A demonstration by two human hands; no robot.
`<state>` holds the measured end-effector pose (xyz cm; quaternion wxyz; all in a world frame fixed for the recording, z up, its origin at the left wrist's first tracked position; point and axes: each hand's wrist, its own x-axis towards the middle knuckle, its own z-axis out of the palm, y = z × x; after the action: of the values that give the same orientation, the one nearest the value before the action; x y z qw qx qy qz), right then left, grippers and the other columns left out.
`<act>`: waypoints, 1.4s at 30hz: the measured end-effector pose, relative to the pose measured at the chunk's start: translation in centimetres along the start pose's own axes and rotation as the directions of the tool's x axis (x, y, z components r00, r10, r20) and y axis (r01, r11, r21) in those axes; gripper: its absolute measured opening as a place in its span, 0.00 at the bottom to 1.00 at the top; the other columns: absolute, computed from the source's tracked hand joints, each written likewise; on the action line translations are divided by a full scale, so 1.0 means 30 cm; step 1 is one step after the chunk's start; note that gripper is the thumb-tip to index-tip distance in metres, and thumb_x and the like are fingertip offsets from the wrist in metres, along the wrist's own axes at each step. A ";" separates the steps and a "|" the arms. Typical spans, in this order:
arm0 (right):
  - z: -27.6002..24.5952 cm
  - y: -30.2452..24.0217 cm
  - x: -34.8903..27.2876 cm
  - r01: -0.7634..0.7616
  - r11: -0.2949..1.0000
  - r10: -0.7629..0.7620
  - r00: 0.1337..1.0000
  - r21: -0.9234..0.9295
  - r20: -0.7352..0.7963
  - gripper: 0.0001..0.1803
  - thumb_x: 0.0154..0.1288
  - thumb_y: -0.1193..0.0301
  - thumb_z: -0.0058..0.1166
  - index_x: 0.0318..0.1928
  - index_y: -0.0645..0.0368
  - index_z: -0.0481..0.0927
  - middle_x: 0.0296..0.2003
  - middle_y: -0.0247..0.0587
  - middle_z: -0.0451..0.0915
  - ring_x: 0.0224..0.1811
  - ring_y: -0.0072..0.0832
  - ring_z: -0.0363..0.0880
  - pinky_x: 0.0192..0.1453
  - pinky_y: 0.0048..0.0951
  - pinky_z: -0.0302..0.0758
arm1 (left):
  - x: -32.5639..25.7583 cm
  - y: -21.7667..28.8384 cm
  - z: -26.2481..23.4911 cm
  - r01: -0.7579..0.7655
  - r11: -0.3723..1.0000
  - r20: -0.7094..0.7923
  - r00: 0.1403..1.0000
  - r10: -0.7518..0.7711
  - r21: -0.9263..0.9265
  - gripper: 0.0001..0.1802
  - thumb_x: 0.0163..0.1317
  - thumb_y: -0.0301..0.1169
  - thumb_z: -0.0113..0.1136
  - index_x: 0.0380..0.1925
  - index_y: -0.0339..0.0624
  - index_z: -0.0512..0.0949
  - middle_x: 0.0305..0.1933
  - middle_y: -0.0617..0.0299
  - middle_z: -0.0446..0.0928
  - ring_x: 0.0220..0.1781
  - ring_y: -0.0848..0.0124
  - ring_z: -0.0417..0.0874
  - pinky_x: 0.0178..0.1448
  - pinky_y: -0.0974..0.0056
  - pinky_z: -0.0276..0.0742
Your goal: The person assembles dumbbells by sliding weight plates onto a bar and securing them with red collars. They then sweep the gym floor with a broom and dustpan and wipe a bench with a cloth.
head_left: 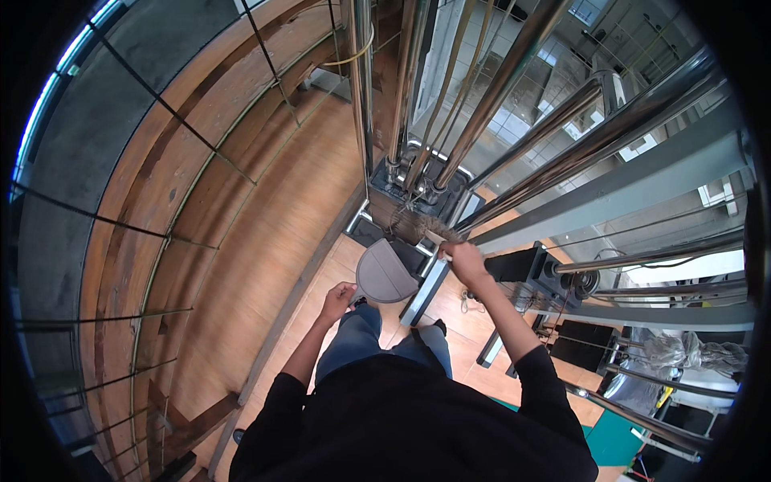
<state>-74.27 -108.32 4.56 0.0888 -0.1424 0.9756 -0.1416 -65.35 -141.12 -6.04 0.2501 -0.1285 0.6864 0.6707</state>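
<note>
My left hand [339, 302] is closed around the short handle of a grey, rounded dustpan [387, 273], held out in front of my knees. My right hand [464, 263] grips the pale handle of a brush [419, 226] with shaggy grey-brown bristles. The bristles reach over the dark base [376, 189] of a machine with chrome posts, just beyond the dustpan. Dustpan and brush are apart from each other. Whether the bristles touch the base is hard to tell.
Chrome rods [502, 84] and a long grey beam [618, 193] rise close on my right. At left, a wire grid [217, 153] stands before wooden beams [132, 241]. Black machine blocks [514, 269] and plastic-wrapped parts [683, 349] lie to the right, over a tiled floor [462, 317].
</note>
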 end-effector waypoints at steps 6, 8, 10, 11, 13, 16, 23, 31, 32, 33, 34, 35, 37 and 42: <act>-0.138 0.033 0.140 -0.212 0.972 0.197 0.971 -0.105 -0.137 0.08 0.52 0.75 0.47 0.31 0.51 0.80 0.28 0.47 0.80 0.30 0.43 0.81 0.32 0.40 0.76 | 0.070 0.074 -0.060 -0.020 0.997 0.082 0.997 0.014 0.077 0.14 0.67 0.36 0.49 0.39 0.35 0.74 0.25 0.64 0.74 0.21 0.78 0.73 0.28 0.72 0.70; -0.026 0.030 0.161 -0.165 0.977 0.161 0.986 -0.135 -0.042 0.08 0.54 0.74 0.46 0.31 0.52 0.80 0.27 0.47 0.80 0.31 0.43 0.81 0.33 0.40 0.76 | 0.092 0.082 -0.064 -0.028 0.996 0.086 0.996 0.021 0.088 0.13 0.67 0.35 0.49 0.39 0.35 0.75 0.25 0.63 0.75 0.21 0.78 0.73 0.27 0.72 0.70; 0.011 -0.069 0.101 -0.084 0.996 0.084 0.996 -0.041 -0.004 0.07 0.51 0.77 0.50 0.29 0.51 0.79 0.24 0.48 0.78 0.31 0.45 0.80 0.34 0.42 0.75 | 0.122 0.008 -0.100 -0.062 0.996 0.040 0.997 0.059 0.064 0.11 0.66 0.33 0.50 0.38 0.35 0.75 0.25 0.63 0.76 0.20 0.78 0.73 0.26 0.73 0.69; -0.042 -0.112 0.066 -0.056 0.996 0.053 0.997 0.065 0.047 0.07 0.49 0.77 0.51 0.28 0.50 0.79 0.23 0.48 0.78 0.31 0.45 0.79 0.35 0.42 0.75 | 0.126 0.012 -0.102 -0.060 0.997 0.064 0.996 0.057 0.038 0.11 0.66 0.33 0.50 0.38 0.35 0.75 0.26 0.63 0.76 0.21 0.79 0.73 0.26 0.73 0.69; -0.089 -0.091 0.051 -0.173 0.980 0.178 0.983 0.101 -0.041 0.08 0.47 0.79 0.52 0.28 0.50 0.79 0.22 0.48 0.78 0.31 0.46 0.79 0.36 0.43 0.74 | 0.124 0.043 -0.094 -0.047 0.999 0.125 0.991 0.048 -0.008 0.11 0.66 0.33 0.50 0.38 0.35 0.75 0.26 0.63 0.76 0.23 0.79 0.74 0.25 0.73 0.69; -0.124 -0.004 0.110 -0.306 0.941 0.325 0.936 0.145 -0.137 0.09 0.47 0.80 0.51 0.27 0.51 0.79 0.23 0.49 0.78 0.31 0.47 0.78 0.37 0.44 0.73 | 0.169 0.054 -0.040 -0.071 0.996 0.159 0.985 0.061 0.053 0.12 0.67 0.33 0.49 0.39 0.35 0.75 0.28 0.62 0.76 0.25 0.79 0.75 0.25 0.73 0.69; 0.005 -0.057 0.138 -0.367 0.925 0.379 0.884 0.095 -0.275 0.09 0.48 0.80 0.51 0.28 0.50 0.79 0.23 0.48 0.78 0.31 0.47 0.78 0.36 0.43 0.73 | 0.241 0.040 0.215 0.019 0.984 0.081 0.997 -0.005 -0.180 0.12 0.67 0.35 0.48 0.43 0.37 0.71 0.32 0.62 0.76 0.21 0.79 0.73 0.26 0.72 0.72; -0.160 -0.161 0.071 -0.282 0.950 0.305 0.929 0.135 -0.210 0.09 0.45 0.80 0.53 0.27 0.52 0.77 0.23 0.46 0.78 0.29 0.46 0.78 0.32 0.42 0.72 | 0.229 0.034 0.230 0.051 0.969 0.068 0.997 -0.035 -0.243 0.14 0.68 0.36 0.47 0.47 0.37 0.68 0.32 0.63 0.74 0.23 0.80 0.72 0.30 0.72 0.75; -0.114 -0.106 0.101 -0.269 0.961 0.276 0.930 0.065 -0.243 0.07 0.47 0.79 0.52 0.27 0.52 0.78 0.25 0.46 0.79 0.30 0.45 0.78 0.32 0.41 0.73 | 0.234 0.031 0.222 0.052 0.968 0.076 0.997 -0.034 -0.247 0.15 0.68 0.36 0.47 0.47 0.37 0.68 0.32 0.63 0.74 0.23 0.80 0.72 0.30 0.71 0.75; -0.070 -0.068 0.123 -0.230 0.973 0.231 0.948 0.033 -0.221 0.10 0.51 0.77 0.47 0.31 0.51 0.81 0.26 0.47 0.80 0.31 0.43 0.81 0.34 0.41 0.76 | 0.238 0.026 0.218 0.056 0.967 0.085 0.996 -0.036 -0.249 0.15 0.68 0.36 0.47 0.48 0.37 0.68 0.33 0.63 0.74 0.23 0.79 0.72 0.30 0.71 0.75; -0.038 -0.080 0.122 -0.210 0.977 0.212 0.963 0.024 -0.165 0.10 0.51 0.77 0.47 0.32 0.51 0.81 0.28 0.47 0.80 0.32 0.43 0.81 0.35 0.41 0.76 | 0.238 0.033 0.209 0.042 0.973 0.094 0.995 -0.021 -0.228 0.16 0.68 0.37 0.47 0.49 0.37 0.67 0.34 0.63 0.73 0.23 0.78 0.72 0.32 0.71 0.76; -0.005 -0.095 0.112 -0.190 0.982 0.191 0.976 0.016 -0.108 0.11 0.51 0.77 0.47 0.33 0.51 0.80 0.29 0.47 0.80 0.33 0.43 0.81 0.36 0.41 0.76 | 0.228 0.036 0.204 0.065 0.975 0.113 0.993 -0.041 -0.215 0.16 0.68 0.37 0.47 0.49 0.37 0.67 0.35 0.63 0.73 0.23 0.78 0.73 0.32 0.71 0.75; -0.019 -0.150 0.071 -0.103 0.993 0.109 0.989 0.063 -0.100 0.09 0.47 0.79 0.51 0.29 0.50 0.79 0.26 0.46 0.79 0.31 0.46 0.78 0.35 0.42 0.74 | 0.235 0.043 0.193 0.092 0.976 0.136 0.988 -0.066 -0.196 0.17 0.68 0.37 0.47 0.50 0.37 0.67 0.36 0.63 0.73 0.23 0.78 0.73 0.32 0.71 0.75; -0.078 -0.075 0.095 -0.252 0.957 0.279 0.937 0.147 -0.211 0.09 0.45 0.79 0.55 0.27 0.49 0.78 0.26 0.44 0.79 0.30 0.45 0.79 0.35 0.41 0.74 | 0.233 0.057 0.185 0.059 0.983 0.128 0.991 -0.037 -0.176 0.17 0.68 0.37 0.47 0.50 0.37 0.67 0.33 0.63 0.73 0.23 0.77 0.75 0.31 0.73 0.71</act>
<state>-76.90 -110.66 7.07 0.0023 0.0134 0.9795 -0.2009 -71.16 -134.44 -8.05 0.2959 -0.1250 0.6028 0.7303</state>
